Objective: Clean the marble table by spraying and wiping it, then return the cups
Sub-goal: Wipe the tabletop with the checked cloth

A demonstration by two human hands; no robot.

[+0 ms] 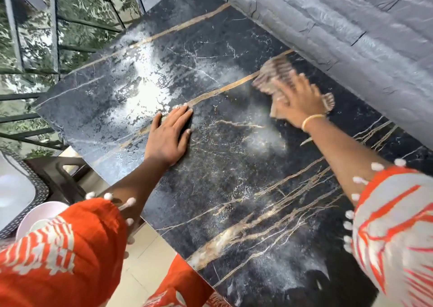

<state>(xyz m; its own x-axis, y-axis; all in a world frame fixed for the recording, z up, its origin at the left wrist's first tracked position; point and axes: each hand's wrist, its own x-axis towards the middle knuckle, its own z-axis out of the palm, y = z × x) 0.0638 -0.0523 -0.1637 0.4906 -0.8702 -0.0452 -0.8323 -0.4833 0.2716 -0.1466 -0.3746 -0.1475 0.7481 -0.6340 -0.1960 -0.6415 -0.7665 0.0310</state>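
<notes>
Marble surface (234, 189) streaked with wet spray, your right hand (298, 96) pressing a striped cloth (274, 72) flat near the far edge, your left hand (169, 135) spread flat mid-surface, fingers straight

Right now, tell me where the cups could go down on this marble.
Bare patches: the near end of the marble table, between the sleeves, and the far wet corner by the railing. Crowded: the middle, under the left hand, and by the wall, where the right hand presses the cloth.

Daylight glares off the wet marble table (131, 91); right hand (296, 100) motion-blurred.
</notes>
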